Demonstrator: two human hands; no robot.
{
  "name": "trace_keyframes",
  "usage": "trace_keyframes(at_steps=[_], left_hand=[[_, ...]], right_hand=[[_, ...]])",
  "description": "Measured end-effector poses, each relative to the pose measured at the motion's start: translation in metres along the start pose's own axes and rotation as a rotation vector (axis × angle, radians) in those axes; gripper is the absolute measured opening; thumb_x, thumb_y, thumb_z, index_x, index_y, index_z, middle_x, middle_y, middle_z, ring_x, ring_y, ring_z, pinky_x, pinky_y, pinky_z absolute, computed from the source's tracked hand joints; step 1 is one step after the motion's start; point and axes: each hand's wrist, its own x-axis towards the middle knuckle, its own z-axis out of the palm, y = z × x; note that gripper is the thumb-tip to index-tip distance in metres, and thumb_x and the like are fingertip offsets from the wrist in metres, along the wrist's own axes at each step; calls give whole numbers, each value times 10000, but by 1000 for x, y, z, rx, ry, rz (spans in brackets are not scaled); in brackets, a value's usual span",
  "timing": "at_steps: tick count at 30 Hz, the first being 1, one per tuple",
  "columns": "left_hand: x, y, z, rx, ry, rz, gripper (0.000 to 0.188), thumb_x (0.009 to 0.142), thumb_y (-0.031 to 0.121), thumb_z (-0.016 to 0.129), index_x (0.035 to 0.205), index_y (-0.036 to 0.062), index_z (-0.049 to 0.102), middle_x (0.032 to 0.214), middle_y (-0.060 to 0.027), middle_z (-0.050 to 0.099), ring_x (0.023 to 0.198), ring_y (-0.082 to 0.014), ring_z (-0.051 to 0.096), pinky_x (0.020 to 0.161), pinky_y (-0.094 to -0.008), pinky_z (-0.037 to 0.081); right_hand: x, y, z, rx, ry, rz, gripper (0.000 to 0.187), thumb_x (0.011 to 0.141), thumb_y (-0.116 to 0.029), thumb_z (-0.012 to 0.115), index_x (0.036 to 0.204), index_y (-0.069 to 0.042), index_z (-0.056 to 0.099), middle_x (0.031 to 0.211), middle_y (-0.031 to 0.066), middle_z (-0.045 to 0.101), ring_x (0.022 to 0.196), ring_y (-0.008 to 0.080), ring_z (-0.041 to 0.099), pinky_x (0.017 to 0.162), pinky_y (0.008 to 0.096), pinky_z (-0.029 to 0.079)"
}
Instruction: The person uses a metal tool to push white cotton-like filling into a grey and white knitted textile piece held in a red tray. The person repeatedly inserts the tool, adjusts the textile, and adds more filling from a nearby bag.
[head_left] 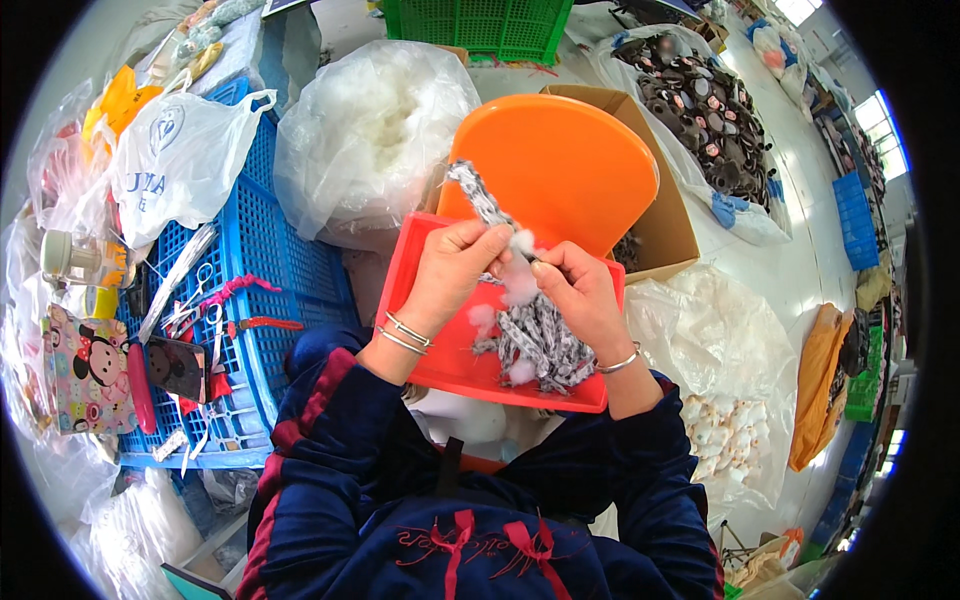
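Note:
Above a red tray [455, 365], my left hand [455, 265] pinches a narrow grey-and-white plush piece [480, 197], whose far end sticks up and to the left. My right hand [582, 295] is close beside it, thumb and fingers closed. Something small and dark shows at its fingertips, too little to name. A tuft of white stuffing [520, 283] hangs between the two hands. Below them in the tray lies a heap of similar grey-and-white plush pieces [545, 345], with loose white fluff among them.
An orange stool seat [560, 170] stands just beyond the tray, before a cardboard box [665, 235]. Far left is a bag of white stuffing [375, 140]. At left, a blue crate [290, 265] carries scissors [203, 280] and a phone [178, 368]. Bagged dark pieces [705, 105] lie far right.

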Motion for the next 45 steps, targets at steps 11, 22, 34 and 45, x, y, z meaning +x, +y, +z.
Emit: trace_keyframes(at_steps=[11, 22, 34, 45], left_hand=[[3, 5, 0, 47, -53, -92, 185, 942, 161, 635, 874, -2, 689, 715, -13, 634, 627, -66, 553, 585, -215, 450], [12, 5, -16, -67, -17, -73, 175, 929, 176, 658, 943, 2, 675, 713, -12, 613, 584, -71, 525, 540, -215, 408], [9, 3, -12, -188, -56, -130, 186, 928, 188, 664, 924, 2, 662, 709, -21, 615, 578, -68, 516, 528, -215, 395], [2, -2, 2, 93, -72, -149, 218, 936, 186, 655, 997, -17, 707, 701, 5, 603, 588, -63, 514, 544, -202, 405]], right_hand=[[0, -1, -11, -134, 14, -21, 106, 913, -83, 650, 911, 17, 614, 755, -24, 585, 673, 29, 479, 581, 214, 396], [-3, -12, -37, -314, 69, -115, 130, 875, -85, 695, 909, 19, 625, 723, 6, 585, 616, 42, 501, 551, 218, 405], [0, -13, -19, -475, 53, -258, 76, 877, -37, 661, 873, 15, 606, 748, 79, 553, 605, 148, 506, 551, 285, 405], [-1, -3, -3, -321, 95, -176, 83, 886, -58, 650, 874, 15, 610, 719, 77, 598, 625, 120, 542, 574, 268, 437]])
